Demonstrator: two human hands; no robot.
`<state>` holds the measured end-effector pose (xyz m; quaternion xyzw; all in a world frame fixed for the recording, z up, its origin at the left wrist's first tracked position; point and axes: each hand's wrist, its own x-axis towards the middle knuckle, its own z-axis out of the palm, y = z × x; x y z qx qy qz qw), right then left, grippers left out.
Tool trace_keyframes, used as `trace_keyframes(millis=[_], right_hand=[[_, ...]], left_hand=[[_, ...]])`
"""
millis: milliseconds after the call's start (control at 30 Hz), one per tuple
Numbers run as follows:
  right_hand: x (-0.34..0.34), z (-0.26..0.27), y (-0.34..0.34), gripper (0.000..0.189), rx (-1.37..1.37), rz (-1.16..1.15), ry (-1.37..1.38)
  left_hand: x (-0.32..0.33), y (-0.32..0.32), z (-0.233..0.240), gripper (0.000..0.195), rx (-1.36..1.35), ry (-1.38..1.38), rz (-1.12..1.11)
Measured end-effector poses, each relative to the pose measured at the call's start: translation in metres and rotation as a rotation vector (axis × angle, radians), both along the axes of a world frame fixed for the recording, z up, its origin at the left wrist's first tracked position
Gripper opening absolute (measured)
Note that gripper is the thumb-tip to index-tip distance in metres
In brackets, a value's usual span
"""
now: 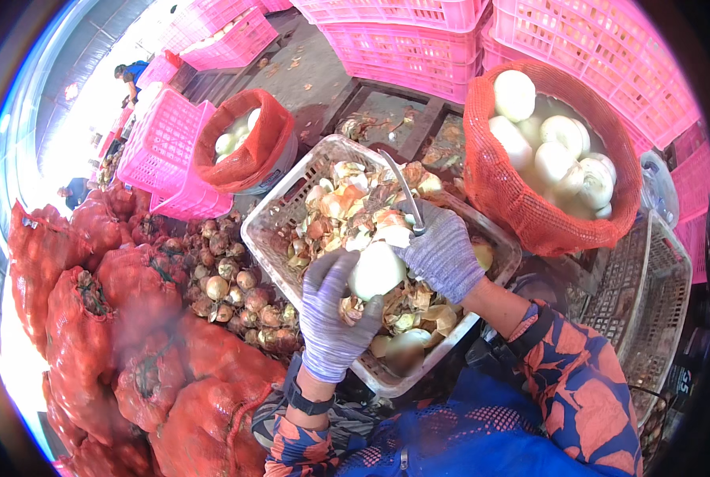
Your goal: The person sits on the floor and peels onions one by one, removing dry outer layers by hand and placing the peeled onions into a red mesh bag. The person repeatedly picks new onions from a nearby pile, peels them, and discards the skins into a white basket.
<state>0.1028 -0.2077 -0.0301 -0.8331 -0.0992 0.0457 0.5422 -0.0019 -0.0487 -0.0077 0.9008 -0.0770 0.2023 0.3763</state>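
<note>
My left hand (338, 316), in a purple-grey knit glove, holds a peeled white onion (377, 271) above a dirty white plastic crate (384, 390). In my right hand (441, 250), gloved alike, is a knife with a thin curved blade (403, 188). Its blade points up and away from the onion, and its handle is hidden in my fist. My right fingers are close to the onion's upper right; whether they touch it I cannot tell. Loose onion skins and trimmings (343, 203) fill much of the crate beneath both hands.
Peeled onions sit in a large bucket lined with red mesh (492, 197), right, and a smaller one (244, 158), left. Unpeeled onions (235, 280) lie beside full red mesh sacks (212, 411). Stacked pink crates (402, 56) stand behind; a person (131, 74) bends far left.
</note>
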Motion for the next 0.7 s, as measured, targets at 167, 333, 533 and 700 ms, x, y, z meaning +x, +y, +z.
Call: trace_keyframes(millis=[167,333,533,700], right_hand=[[-0.002,-0.003,0.006,0.033,0.01,0.086,-0.077],[-0.013,-0.005,0.013,0.032,-0.07,0.12,-0.132],[-0.005,-0.001,0.01,0.046,-0.089,0.072,-0.145],[-0.001,0.005,-0.001,0.055,-0.241,0.21,-0.048]], left_hand=[[-0.002,-0.007,0.013,0.068,0.499,0.0,0.103],[-0.004,-0.007,0.018,0.063,0.543,0.119,0.167],[-0.003,0.015,0.012,0.062,-0.168,0.29,0.222],[-0.005,0.033,0.01,0.073,-1.084,0.345,0.077]])
